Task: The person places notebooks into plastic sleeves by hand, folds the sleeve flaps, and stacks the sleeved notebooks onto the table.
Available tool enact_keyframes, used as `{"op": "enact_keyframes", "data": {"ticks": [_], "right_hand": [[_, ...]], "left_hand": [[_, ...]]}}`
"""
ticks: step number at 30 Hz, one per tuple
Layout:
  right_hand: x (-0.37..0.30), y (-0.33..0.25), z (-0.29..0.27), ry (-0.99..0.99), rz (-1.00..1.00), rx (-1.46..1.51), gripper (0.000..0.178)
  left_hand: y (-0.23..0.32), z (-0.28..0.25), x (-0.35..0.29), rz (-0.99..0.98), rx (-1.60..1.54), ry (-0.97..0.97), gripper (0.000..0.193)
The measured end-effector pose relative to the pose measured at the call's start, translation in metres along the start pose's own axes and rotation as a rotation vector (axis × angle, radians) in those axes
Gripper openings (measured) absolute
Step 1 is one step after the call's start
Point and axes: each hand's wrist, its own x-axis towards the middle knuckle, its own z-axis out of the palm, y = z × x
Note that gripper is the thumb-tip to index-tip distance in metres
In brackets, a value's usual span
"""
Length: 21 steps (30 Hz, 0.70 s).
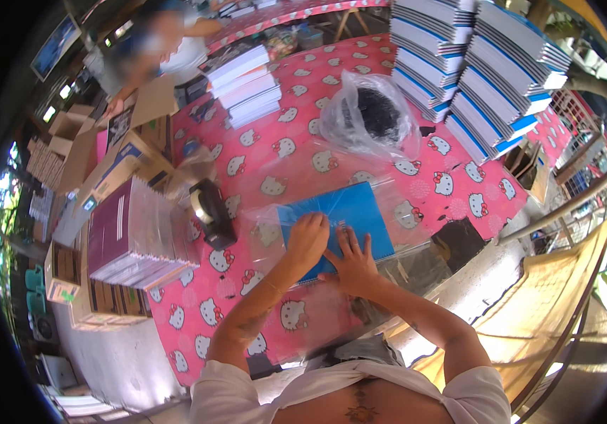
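Observation:
A blue spiral-bound notebook (pixel 361 206) lies flat in front of me, with clear plastic wrap (pixel 264 218) around it and spreading past its left edge. My left hand (pixel 307 239) is closed, fingertips bunched on the plastic over the cover, where creases fan out. Beside it, my right hand (pixel 353 267) lies open on the cover, fingers spread and pressing down. To the left of the notebook stands a black tape dispenser (pixel 213 213) with a roll of tape.
Purple-covered notebooks (pixel 114 233) are stacked at left, near cardboard boxes (pixel 141 145). Tall stacks of blue-and-white notebooks (pixel 490 85) rise at far right. A clear plastic bag with black contents (pixel 374 116) and white booklets (pixel 250 92) sit farther back. Another person (pixel 183 60) is at far left.

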Motion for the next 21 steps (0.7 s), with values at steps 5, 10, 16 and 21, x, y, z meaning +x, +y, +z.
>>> {"op": "enact_keyframes", "data": {"ticks": [5, 10, 16, 21], "right_hand": [[0.002, 0.008, 0.003, -0.107, -0.010, -0.065, 0.074], [0.004, 0.017, 0.005, -0.082, -0.060, -0.029, 0.074], [0.009, 0.071, 0.035, -0.025, 0.033, 0.528, 0.076], [0.006, 0.040, -0.034, 0.163, 0.046, 0.265, 0.090]], "left_hand": [[0.036, 0.029, -0.017, -0.242, -0.092, 0.064, 0.032], [0.047, 0.032, -0.015, -0.388, -0.197, 0.063, 0.031], [0.047, 0.025, -0.014, -0.415, -0.310, 0.048, 0.032], [0.052, 0.036, -0.028, -0.255, 0.040, 0.147, 0.036]]}}
